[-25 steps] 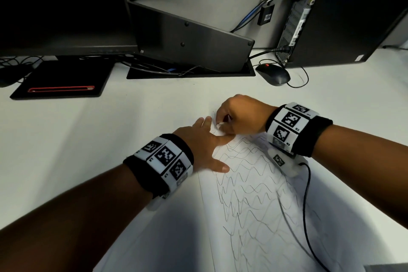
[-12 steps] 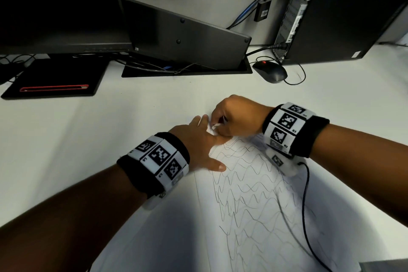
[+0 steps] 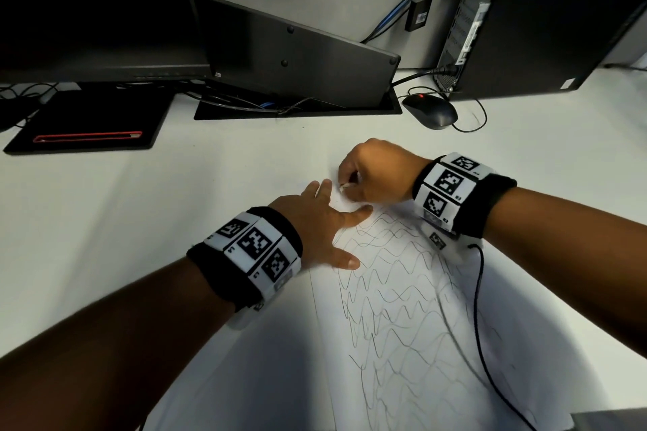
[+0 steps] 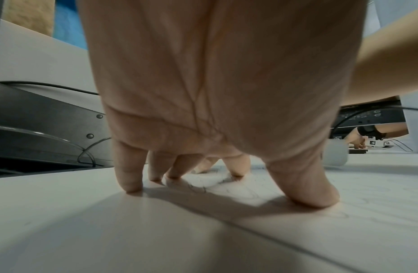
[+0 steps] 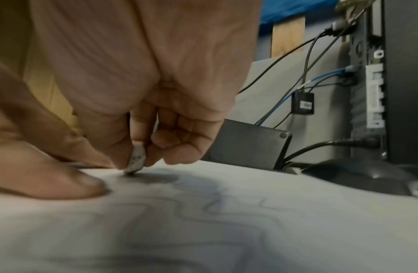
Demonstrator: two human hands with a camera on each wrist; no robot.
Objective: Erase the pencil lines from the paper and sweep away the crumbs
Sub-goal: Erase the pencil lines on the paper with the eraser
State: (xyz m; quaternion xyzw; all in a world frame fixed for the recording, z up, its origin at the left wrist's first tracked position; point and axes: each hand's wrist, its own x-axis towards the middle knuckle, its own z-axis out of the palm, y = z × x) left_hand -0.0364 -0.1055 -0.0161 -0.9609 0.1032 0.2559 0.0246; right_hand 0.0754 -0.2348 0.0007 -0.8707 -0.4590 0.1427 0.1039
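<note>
A white sheet of paper (image 3: 402, 353) covered in wavy pencil lines (image 3: 388, 290) lies on the white desk. My left hand (image 3: 329, 217) lies spread flat on the sheet's far left corner, its fingertips (image 4: 132, 186) pressing down. My right hand (image 3: 371, 178) pinches a small white eraser (image 5: 136, 162) between thumb and fingers, its tip touching the paper (image 5: 226, 221) at the far edge, just beyond my left hand's fingers. In the head view only a sliver of the eraser (image 3: 343, 186) shows.
A black mouse (image 3: 430, 110) with its cord sits behind my right hand. A monitor (image 3: 94, 3), a slanted dark panel (image 3: 297, 59) and a computer tower (image 3: 546, 17) line the back. A black pad (image 3: 91, 126) lies far left. My wrist cable (image 3: 479, 325) trails over the paper.
The right hand has rubbed the eraser in small strokes at the sheet's far corner, ending slightly farther from me. The left hand stays pressed in the same spot.
</note>
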